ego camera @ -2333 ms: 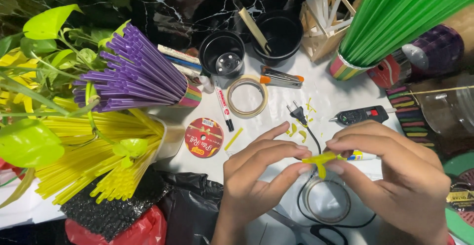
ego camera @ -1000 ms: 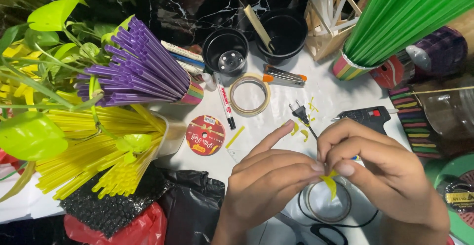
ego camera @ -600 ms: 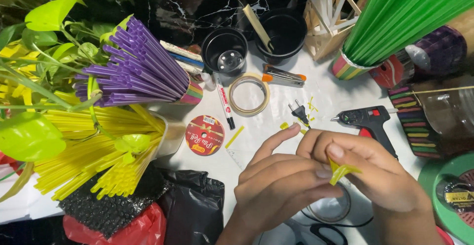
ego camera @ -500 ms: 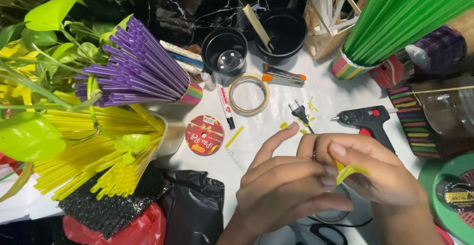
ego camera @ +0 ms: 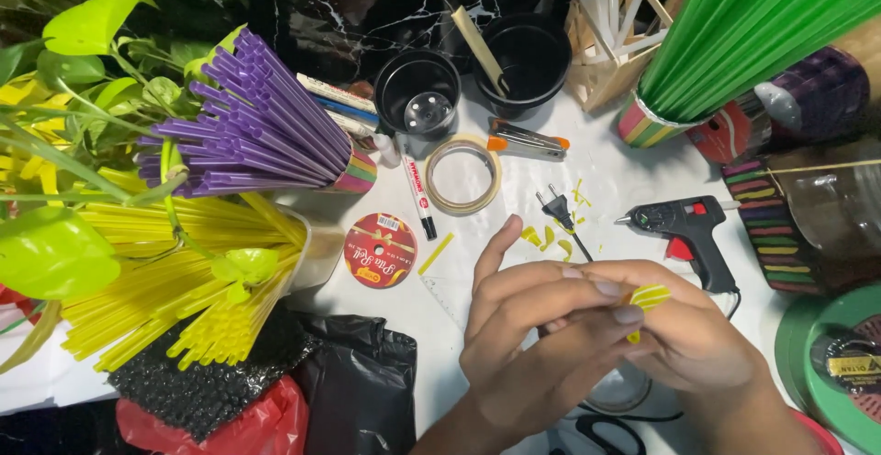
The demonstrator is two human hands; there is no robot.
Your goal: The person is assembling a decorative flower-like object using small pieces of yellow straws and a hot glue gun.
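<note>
Since a second ago my left hand (ego camera: pixel 541 345) and right hand (ego camera: pixel 688 345) have closed together, both now pinching the folded yellow straw piece (ego camera: pixel 648 297) above the desk (ego camera: pixel 496 235), covering most of it.

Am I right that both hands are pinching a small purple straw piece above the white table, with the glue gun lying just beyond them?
Not quite: the straw piece is yellow, not purple, as the head view shows. Both the left hand and right hand pinch it, and the glue gun lies just beyond.
</note>
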